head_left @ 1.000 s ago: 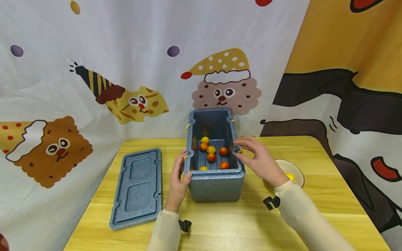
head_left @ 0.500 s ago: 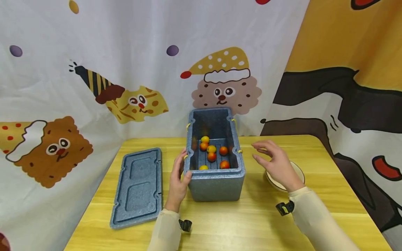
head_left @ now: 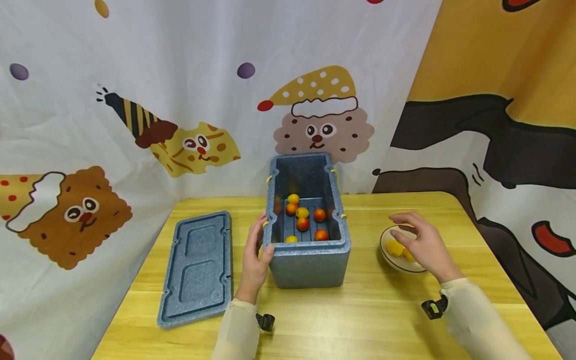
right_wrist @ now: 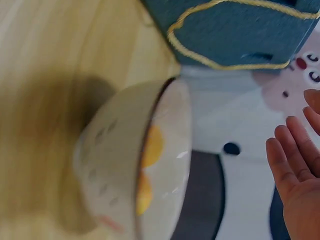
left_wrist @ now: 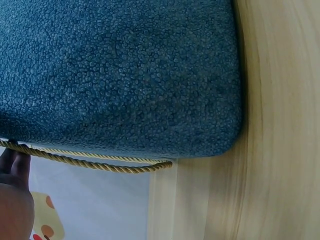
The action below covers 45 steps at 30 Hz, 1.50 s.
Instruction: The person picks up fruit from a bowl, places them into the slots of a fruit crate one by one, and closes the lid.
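A blue-grey foam box [head_left: 310, 270] stands uncovered on the table, with several yellow and orange-red round fruits [head_left: 303, 224] on its floor. My left hand [head_left: 254, 267] rests against the box's left side, thumb at the front corner and fingers along the outer wall. In the left wrist view, its fingertips lie by the yellow rope handle [left_wrist: 125, 169]. To the right, my right hand [head_left: 425, 245] hovers over a cream bowl [right_wrist: 110, 150] with fingers loosely bent and nothing visible between them. Yellow round fruits [head_left: 395, 248] lie in the bowl, partly hidden by that hand.
The box's blue-grey lid [head_left: 198, 270] lies flat left of the box. Behind the wooden table [head_left: 315, 325] hangs a printed curtain [head_left: 198, 65], close to the box's far end. Bare table lies between box and bowl.
My right hand has moved away from the box's right rim, rightward to above the bowl. The left hand, box and lid stay in place.
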{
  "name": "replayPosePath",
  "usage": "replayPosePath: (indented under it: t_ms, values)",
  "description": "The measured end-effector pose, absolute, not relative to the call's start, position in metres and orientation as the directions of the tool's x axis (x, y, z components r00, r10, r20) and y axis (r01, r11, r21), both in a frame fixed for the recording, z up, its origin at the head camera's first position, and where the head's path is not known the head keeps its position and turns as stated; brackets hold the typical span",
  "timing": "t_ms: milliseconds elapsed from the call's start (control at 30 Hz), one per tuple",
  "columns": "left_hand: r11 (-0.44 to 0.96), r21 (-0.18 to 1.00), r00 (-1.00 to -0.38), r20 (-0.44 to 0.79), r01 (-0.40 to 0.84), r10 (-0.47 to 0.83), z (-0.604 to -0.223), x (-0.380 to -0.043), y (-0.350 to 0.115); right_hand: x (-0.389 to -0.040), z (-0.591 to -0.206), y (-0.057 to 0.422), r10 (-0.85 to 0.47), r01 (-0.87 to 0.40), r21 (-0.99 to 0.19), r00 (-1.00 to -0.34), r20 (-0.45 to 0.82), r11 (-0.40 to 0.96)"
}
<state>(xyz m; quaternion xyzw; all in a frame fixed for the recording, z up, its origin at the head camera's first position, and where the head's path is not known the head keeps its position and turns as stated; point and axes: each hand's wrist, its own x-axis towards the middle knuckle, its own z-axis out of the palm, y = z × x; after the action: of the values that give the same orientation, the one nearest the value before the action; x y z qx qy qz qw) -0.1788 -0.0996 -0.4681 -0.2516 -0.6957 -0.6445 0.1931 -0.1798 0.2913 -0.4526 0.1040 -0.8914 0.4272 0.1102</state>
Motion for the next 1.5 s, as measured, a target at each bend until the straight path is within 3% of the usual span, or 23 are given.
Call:
replayPosePath:
  t_ms: [567, 933, 1500]
  values:
    - [0.039, 0.805, -0.804, 0.586, 0.591, 0.102, -0.467, -0.179, -0.099, -0.178, -0.488, 0.315, -0.074, -0.205, -0.703, -0.974, 0.212, 0.681]
    - [0.038, 0.795, -0.794, 0.600, 0.606, 0.101, -0.469, -0.180, -0.099, -0.177, -0.501, 0.328, -0.107, -0.122, -0.635, -0.992, 0.062, 0.763]
    - [0.036, 0.794, -0.792, 0.601, 0.607, 0.103, -0.468, -0.179, -0.099, -0.177, -0.516, 0.323, -0.119, -0.131, -0.497, -0.991, 0.057, 0.858]
